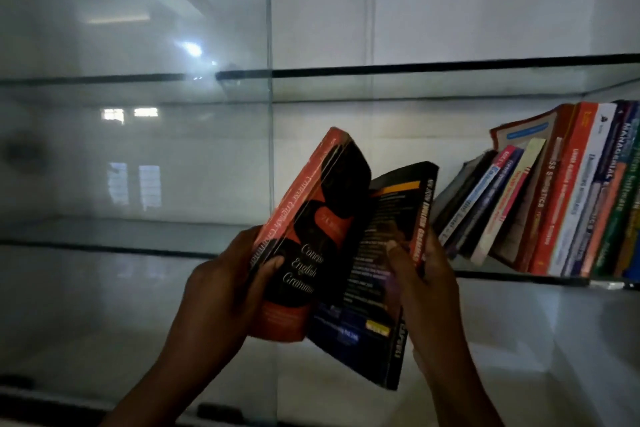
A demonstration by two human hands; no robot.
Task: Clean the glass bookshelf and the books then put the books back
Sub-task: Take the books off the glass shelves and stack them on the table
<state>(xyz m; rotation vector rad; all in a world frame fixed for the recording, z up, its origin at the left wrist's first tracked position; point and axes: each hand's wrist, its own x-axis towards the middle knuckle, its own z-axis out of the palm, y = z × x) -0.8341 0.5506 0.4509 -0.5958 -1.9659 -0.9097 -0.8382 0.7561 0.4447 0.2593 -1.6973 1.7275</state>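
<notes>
Glass shelves (138,230) run across ahead, a leaning row of books (554,191) at the right end. Raised before them, the left hand (228,288) grips a red-and-black grammar book (311,218), thumb on its cover; the right hand (429,274) holds a black book (391,246) that seems to touch it.

The left hand (221,288) and right hand (426,284) have bare forearms (187,357).
</notes>
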